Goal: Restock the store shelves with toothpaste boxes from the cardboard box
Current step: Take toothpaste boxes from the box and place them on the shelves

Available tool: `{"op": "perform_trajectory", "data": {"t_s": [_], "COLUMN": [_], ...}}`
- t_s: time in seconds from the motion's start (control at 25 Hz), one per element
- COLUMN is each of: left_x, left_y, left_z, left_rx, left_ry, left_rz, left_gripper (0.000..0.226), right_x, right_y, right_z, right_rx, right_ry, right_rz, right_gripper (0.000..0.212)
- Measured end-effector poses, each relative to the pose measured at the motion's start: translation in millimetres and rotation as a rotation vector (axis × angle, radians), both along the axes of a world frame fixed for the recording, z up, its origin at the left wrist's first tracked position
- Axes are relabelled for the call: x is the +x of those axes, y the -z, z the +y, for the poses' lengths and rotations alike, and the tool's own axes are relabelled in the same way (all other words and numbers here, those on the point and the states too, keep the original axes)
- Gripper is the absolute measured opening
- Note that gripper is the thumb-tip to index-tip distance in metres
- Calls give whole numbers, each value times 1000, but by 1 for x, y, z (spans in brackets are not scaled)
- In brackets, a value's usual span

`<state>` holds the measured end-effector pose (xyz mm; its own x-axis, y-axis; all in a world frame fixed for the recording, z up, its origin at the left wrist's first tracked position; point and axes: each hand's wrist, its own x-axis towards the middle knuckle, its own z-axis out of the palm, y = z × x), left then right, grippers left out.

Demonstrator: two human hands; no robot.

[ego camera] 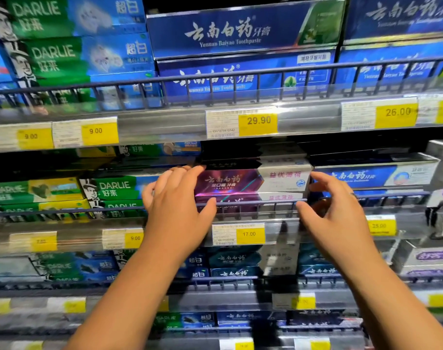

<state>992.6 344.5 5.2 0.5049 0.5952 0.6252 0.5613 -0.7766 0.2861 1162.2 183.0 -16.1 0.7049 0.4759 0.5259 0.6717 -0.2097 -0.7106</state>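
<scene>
A purple-and-white toothpaste box (240, 183) lies on top of a stack of the same kind on the middle shelf, behind the wire front rail (266, 203). My left hand (175, 198) is at its left end, with the fingers over the top corner and the thumb low at the rail. At the right end, my right hand (334, 208) has its fingers against the end and its thumb by the rail. The box is held between both hands. No cardboard box shows in the head view.
Green Darlie boxes (114, 190) fill the shelf to the left and a blue toothpaste box (367, 176) lies to the right. The shelf above holds large blue boxes (240, 34). Yellow price tags (249, 234) line the shelf edges. More stocked shelves run below.
</scene>
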Motion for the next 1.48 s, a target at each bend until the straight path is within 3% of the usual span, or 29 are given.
{"op": "perform_trajectory", "data": {"t_s": [1.2, 1.48], "left_x": [-9, 8], "left_y": [8, 5], "left_z": [12, -24], "left_rx": [43, 56], "left_ry": [21, 348], "left_rz": [-19, -139], "left_gripper": [58, 50], "right_x": [-4, 3], "right_y": [3, 10], "right_z": [6, -23], "right_rx": [86, 146], "right_ry": [-28, 84], "right_rz": [91, 90], "right_gripper": [53, 49]}}
